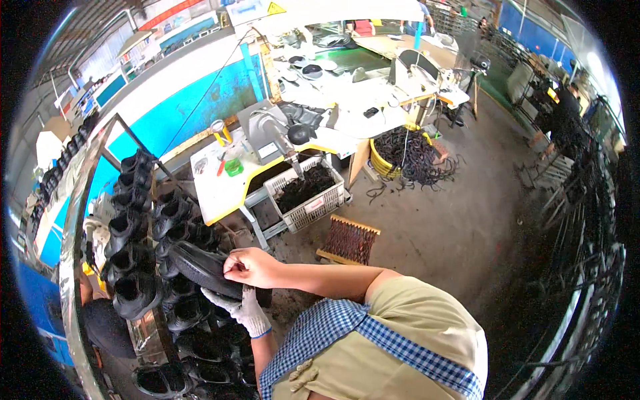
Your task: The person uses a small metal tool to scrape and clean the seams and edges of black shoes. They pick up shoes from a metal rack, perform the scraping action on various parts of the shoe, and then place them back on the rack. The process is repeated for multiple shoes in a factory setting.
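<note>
A black shoe (200, 264) is held up in front of me, tilted, with its ribbed sole edge showing. My left hand (247, 312), in a white knitted glove, grips it from below. Over the shoe's near end, my bare right hand (255, 267) has its fingers drawn together in a pinch against the shoe; whatever they hold is too small to make out. Just left of the shoe, a rack carries rows of black shoes (137, 293), and several of them lie below my left hand.
A metal rack frame (70, 267) rises at my left. Ahead stand a white worktable (220, 187) with a grey machine (263, 130), and a crate (320, 207) of dark scraps. A yellow basket (381, 163) overflows with black strips. A wooden-ended slatted mat (350, 240) lies on the floor.
</note>
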The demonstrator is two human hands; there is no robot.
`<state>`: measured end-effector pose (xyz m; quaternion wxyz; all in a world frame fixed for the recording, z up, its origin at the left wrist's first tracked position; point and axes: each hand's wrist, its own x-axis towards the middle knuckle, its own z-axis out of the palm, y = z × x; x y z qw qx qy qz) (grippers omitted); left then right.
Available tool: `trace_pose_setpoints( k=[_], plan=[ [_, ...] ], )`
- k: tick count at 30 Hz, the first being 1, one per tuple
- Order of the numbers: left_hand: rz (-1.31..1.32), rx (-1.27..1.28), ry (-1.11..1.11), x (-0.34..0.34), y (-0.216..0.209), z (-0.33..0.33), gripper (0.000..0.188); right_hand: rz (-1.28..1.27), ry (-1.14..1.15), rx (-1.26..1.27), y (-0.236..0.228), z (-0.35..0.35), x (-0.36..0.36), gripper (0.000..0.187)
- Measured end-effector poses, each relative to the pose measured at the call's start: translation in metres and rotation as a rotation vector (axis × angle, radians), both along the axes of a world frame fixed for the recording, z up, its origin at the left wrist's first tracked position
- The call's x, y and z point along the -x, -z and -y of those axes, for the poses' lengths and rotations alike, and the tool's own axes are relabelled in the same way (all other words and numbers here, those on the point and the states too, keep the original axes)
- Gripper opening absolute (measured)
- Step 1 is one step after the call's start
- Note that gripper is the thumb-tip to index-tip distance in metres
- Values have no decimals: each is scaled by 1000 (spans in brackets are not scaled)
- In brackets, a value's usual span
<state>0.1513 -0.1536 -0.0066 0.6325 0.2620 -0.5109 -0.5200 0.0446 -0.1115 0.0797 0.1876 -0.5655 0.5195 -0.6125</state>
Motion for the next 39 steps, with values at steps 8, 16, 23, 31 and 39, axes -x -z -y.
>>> trace_pose_setpoints(
  k=[8, 16, 23, 31, 39],
  plan=[
    [62, 46, -3, -8, -1, -10, 118, -58, 29, -133, -17, -14, -2, 14],
    [7, 26, 37, -7, -2, -15, 92, -83, 136, -45, -11, -19, -10, 19],
    [12, 110, -12, 2, -7, -15, 81, -175, 259, 118, -1, -15, -12, 19],
    [-28, 57, -70, 6, -19, -10, 105, -139, 238, 158, 6, -8, -14, 21],
    [88, -43, 1, -5, -5, -17, 123, -38, 219, 123, 28, -3, -16, 23]
  ],
)
